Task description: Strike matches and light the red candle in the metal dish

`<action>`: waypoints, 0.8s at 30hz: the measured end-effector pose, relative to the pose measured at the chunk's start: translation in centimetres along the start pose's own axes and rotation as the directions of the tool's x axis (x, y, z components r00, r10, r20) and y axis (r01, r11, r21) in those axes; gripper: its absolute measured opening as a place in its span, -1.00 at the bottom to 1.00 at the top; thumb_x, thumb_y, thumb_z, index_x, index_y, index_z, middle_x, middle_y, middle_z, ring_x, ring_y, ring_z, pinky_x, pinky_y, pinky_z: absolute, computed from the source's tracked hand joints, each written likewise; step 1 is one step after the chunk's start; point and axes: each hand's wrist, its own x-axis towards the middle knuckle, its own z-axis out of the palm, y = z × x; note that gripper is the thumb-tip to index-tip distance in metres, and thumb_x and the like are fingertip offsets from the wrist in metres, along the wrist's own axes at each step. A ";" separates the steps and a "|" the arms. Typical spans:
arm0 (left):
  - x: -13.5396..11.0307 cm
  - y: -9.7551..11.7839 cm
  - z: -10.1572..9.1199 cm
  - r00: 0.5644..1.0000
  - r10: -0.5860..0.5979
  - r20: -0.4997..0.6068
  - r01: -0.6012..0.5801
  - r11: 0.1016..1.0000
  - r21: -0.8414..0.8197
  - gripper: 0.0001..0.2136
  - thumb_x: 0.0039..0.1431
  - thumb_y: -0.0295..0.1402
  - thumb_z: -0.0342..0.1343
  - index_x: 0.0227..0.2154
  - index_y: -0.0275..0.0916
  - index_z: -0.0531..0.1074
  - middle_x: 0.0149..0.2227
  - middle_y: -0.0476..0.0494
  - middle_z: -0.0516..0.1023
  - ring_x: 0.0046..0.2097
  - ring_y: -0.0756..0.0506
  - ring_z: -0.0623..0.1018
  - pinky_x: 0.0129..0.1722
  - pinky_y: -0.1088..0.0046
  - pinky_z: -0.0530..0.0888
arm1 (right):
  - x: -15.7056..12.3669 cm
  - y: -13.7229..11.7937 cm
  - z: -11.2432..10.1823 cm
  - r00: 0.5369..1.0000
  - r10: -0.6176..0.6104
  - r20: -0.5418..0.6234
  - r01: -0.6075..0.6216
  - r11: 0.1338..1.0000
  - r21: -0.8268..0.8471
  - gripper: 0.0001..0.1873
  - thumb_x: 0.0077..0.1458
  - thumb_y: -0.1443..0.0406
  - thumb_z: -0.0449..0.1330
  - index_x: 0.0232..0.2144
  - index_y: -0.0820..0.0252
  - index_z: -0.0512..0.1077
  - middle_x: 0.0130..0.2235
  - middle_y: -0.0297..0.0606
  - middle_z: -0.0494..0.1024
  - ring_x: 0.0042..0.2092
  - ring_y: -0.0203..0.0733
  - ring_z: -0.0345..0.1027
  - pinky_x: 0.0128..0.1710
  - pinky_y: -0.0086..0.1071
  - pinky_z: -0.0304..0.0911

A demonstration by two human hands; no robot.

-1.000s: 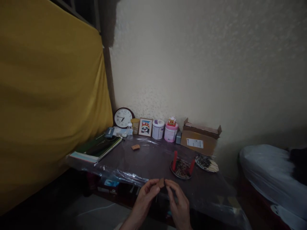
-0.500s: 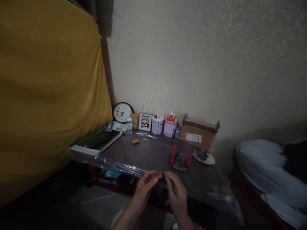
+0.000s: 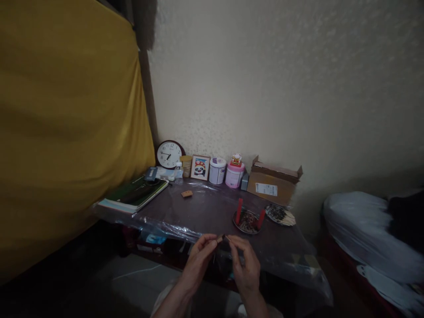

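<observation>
Over the table's front edge, my left hand (image 3: 200,258) pinches a small brown matchbox (image 3: 220,239) with a dark side. Close beside it on the right, my right hand (image 3: 245,263) has thumb and forefinger closed on a thin matchstick (image 3: 227,238), its tip near the matchbox's dark side. No flame shows. Beyond my hands, two red candles (image 3: 239,211) stand in a round dish (image 3: 245,232) among dark bits. To its right lies a plate of matchsticks (image 3: 281,215), many blackened and some pale. A small brown piece with dark spots (image 3: 187,194) lies farther back.
Clear plastic covers the dark table (image 3: 198,212). Along the wall stand a clock (image 3: 169,154), a panda picture (image 3: 200,168), a white tin (image 3: 217,171), a pink tin (image 3: 234,176) and a cardboard box (image 3: 273,183). Books (image 3: 134,196) lie left, beside a yellow curtain (image 3: 73,110).
My right fingertips have drawn slightly right, away from the matchbox, so the thin matchstick now shows between my hands. My left hand has hardly moved.
</observation>
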 end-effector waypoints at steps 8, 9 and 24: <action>0.3 0.2 -0.1 0.999 0.031 -0.012 -0.030 0.999 0.021 -0.78 -0.11 -0.33 0.26 -0.36 -0.26 0.46 -0.33 -0.14 0.60 -0.22 -0.10 0.53 -0.11 0.38 0.33 | 1.2 -2.5 -1.5 0.992 -0.006 -0.123 -0.003 0.997 -0.073 -0.84 0.12 0.35 0.07 -0.28 0.08 0.44 -0.24 -0.23 0.55 -0.17 -0.17 0.42 -0.13 -0.26 0.31; 0.4 0.3 0.0 0.999 0.032 -0.026 -0.032 0.999 0.024 -0.78 -0.12 -0.33 0.27 -0.36 -0.26 0.46 -0.33 -0.15 0.60 -0.21 -0.10 0.53 -0.11 0.39 0.33 | 1.2 -2.8 -1.6 0.994 -0.018 -0.105 0.009 0.997 -0.078 -0.83 0.12 0.35 0.06 -0.28 0.06 0.44 -0.23 -0.23 0.56 -0.16 -0.16 0.42 -0.12 -0.25 0.30; -0.2 0.7 0.2 0.997 0.077 0.001 -0.077 0.996 0.042 -0.81 -0.03 -0.35 0.21 -0.31 -0.26 0.45 -0.25 -0.16 0.58 -0.13 -0.10 0.51 -0.04 0.39 0.31 | 1.7 2.3 -1.3 0.917 0.371 -0.145 -0.371 0.928 0.028 -0.80 0.06 0.16 0.11 -0.37 0.12 0.45 -0.30 -0.27 0.56 -0.20 -0.15 0.43 -0.13 -0.30 0.26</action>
